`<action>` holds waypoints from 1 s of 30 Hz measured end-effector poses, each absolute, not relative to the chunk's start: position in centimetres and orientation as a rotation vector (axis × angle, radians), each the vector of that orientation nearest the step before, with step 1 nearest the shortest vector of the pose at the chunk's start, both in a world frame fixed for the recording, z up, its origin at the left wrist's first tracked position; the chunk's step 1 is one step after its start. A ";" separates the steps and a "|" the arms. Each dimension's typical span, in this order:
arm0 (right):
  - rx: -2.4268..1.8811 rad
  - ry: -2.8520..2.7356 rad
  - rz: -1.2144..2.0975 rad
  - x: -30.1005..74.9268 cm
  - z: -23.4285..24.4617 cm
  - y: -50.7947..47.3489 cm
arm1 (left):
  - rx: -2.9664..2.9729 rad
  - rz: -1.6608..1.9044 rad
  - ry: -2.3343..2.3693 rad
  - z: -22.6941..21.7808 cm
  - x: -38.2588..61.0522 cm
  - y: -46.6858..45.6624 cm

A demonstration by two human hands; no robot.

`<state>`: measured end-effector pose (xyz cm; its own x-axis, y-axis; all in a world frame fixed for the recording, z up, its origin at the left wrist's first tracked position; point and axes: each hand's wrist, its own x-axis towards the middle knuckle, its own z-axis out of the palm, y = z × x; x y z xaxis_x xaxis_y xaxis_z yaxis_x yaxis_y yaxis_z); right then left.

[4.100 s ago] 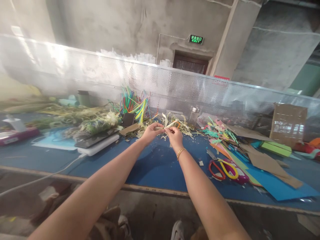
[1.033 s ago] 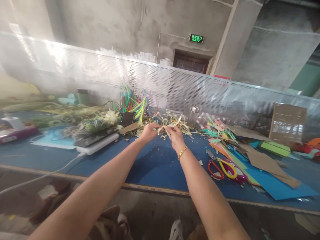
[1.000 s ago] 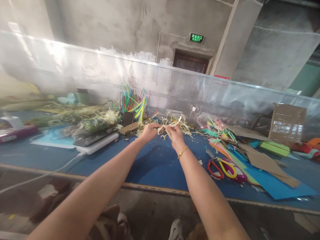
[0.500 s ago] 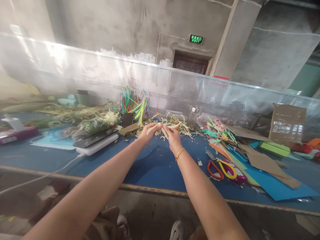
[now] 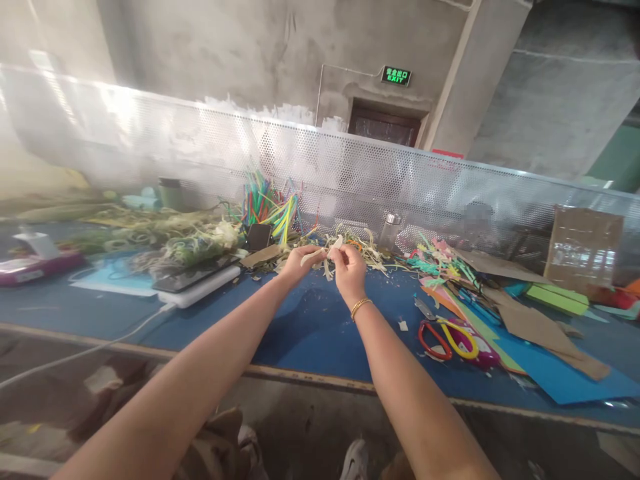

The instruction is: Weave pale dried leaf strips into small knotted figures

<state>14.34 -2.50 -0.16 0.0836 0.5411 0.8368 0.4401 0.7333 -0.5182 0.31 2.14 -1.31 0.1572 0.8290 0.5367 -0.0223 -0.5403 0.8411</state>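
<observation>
My left hand [image 5: 298, 263] is closed in a pinch on a pale, flat strip [image 5: 311, 257] that looks like dried husk. Fingertips of my right hand [image 5: 351, 272], with a gold chain bracelet on that wrist, meet the left ones and pinch the strip too. A pale end points up between the right thumb and finger. Whether it is one strip or two, I cannot tell. Both hands are held over the blue tabletop [image 5: 305, 343], in front of a heap of pale strips and scraps [image 5: 373, 252].
Red-and-yellow-handled scissors [image 5: 459, 339] lie at right near coloured sheets [image 5: 565, 383] and cardboard [image 5: 547, 327]. Bundled coloured stems [image 5: 260, 200], a dark phone [image 5: 259, 235] and a glass bottle [image 5: 391, 231] stand behind. A white device with a cable [image 5: 200, 288] is at left. Perforated metal panel [image 5: 310, 157] behind.
The strip's long right-hand part, stretched sideways before, now shows as a short upright end at my right fingertips. My right hand has turned slightly; the hands remain together.
</observation>
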 end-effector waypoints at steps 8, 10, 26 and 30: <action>-0.935 -1.515 0.184 14.4 -0.7 -1.8 | 1.671 1.534 0.750 -1.3 0.2 2.6; -1.010 -1.559 0.176 14.5 -1.0 -1.7 | 1.675 1.535 0.737 -1.2 0.3 2.5; -1.264 -1.609 0.049 15.1 -1.0 -1.7 | 1.882 1.488 0.776 -0.6 0.5 1.4; -1.333 -1.657 -0.111 15.1 -0.9 -1.9 | 1.965 1.529 0.830 -1.0 0.4 2.0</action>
